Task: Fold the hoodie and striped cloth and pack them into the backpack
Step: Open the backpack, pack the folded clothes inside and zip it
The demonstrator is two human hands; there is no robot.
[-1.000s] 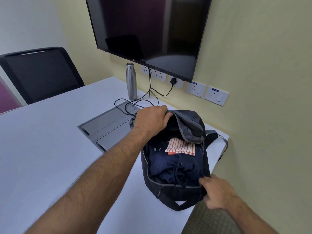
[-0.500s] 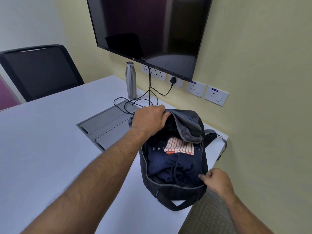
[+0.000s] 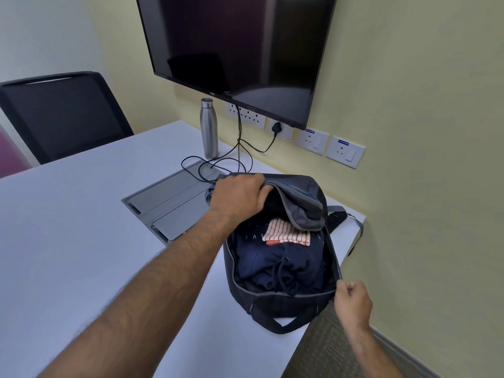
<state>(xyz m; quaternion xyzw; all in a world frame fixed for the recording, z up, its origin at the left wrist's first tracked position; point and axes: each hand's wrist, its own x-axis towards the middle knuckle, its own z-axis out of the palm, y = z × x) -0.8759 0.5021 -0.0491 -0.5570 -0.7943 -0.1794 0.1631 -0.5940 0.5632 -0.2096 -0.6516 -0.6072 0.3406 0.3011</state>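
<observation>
Head view is showing the left hand (image 3: pixel 240 199) gripping the grey-lined flap of the black fabric backpack (image 3: pixel 283 309), holding it open above the folded orange-striped cloth (image 3: pixel 286 233) lying on the navy hoodie (image 3: pixel 275 264) inside; the right hand (image 3: pixel 352 302) is pinching the near-right rim, apparently the zip, which needs pulling steadily while tucking the drawstrings clear

I'm in an office meeting room: a big dark screen (image 3: pixel 234 47) hangs on the wall above a row of sockets (image 3: pixel 294 132). My white table (image 3: pixel 68 227) has a built-in cable panel (image 3: pixel 174 203), with a black mesh chair (image 3: pixel 62 115) drawn up to it
</observation>
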